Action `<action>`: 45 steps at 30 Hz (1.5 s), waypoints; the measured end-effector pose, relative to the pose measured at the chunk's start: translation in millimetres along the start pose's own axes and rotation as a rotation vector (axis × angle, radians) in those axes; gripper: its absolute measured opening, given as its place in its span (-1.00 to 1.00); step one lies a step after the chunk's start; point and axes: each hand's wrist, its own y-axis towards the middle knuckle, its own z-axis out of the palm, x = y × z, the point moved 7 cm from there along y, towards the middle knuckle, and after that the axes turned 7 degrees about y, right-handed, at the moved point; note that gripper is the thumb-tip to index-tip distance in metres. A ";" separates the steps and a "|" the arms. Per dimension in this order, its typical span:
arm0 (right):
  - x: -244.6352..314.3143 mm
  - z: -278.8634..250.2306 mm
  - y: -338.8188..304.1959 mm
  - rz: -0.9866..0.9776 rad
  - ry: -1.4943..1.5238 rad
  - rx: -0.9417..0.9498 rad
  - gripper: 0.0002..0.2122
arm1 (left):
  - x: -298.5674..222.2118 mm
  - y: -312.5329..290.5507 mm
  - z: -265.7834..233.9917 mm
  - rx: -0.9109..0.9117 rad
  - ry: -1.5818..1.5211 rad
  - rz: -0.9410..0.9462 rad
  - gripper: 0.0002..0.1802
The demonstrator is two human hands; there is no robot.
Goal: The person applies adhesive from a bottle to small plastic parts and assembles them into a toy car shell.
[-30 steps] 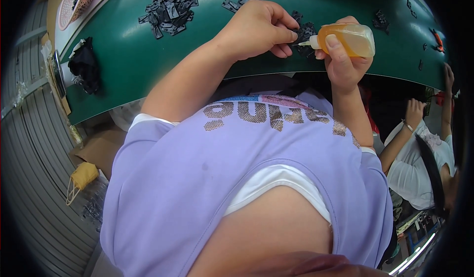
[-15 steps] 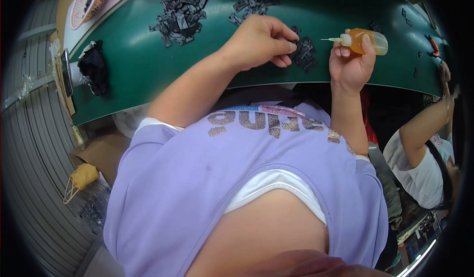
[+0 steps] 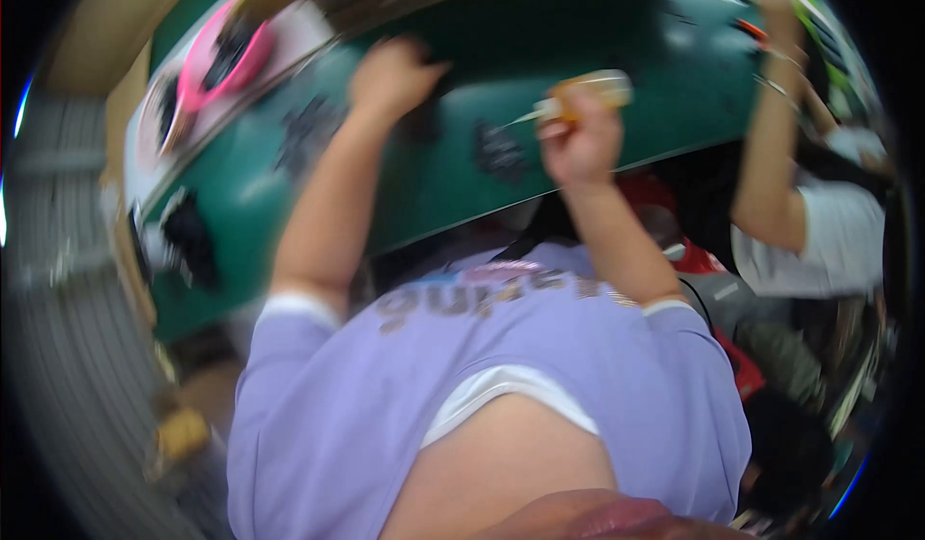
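My right hand point(image 3: 586, 145) is closed round a squeeze bottle point(image 3: 605, 87) of amber liquid with a thin needle tip pointing left. Below and left of that tip lies a small pile of black plastic parts point(image 3: 498, 155) on the green table. Farther left, my left hand point(image 3: 393, 79) reaches over the table with its thumb sticking out to the right. Motion smears its fingers, so I cannot see whether anything is in them. Left of this forearm, a larger heap of dark flat parts point(image 3: 308, 135) shows blurred.
A pink-rimmed basket point(image 3: 226, 58) with black items stands at the far left of the green table point(image 3: 424, 198). Nearer on that side is a black cloth-like bundle point(image 3: 188, 237). Another person's arm point(image 3: 776, 126) reaches over the right end, close to an orange-handled tool point(image 3: 752, 31).
The head view has shifted and blurred. My left hand has moved away from the small pile, left and farther out. My right hand keeps hold of the bottle.
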 end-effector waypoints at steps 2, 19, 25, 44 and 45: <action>-5.4 3.4 4.4 -0.008 -0.028 0.063 -0.90 | -6.4 7.8 -1.1 0.026 0.003 0.066 -0.59; 2.0 8.5 2.2 -0.014 -0.034 0.132 -0.90 | -0.8 -60.7 6.8 0.292 -1.540 -0.155 -0.81; 3.4 8.3 0.7 -0.038 -0.052 0.169 -0.91 | -22.2 -90.9 34.5 0.546 -1.302 -0.064 -0.83; 1.4 34.6 -30.1 -0.258 -0.570 0.497 -0.91 | -24.5 -100.2 51.4 0.565 -1.193 -0.062 -0.74; 1.2 34.9 -29.6 -0.264 -0.587 0.503 -0.92 | -24.8 -99.8 50.8 0.561 -1.179 -0.055 -0.75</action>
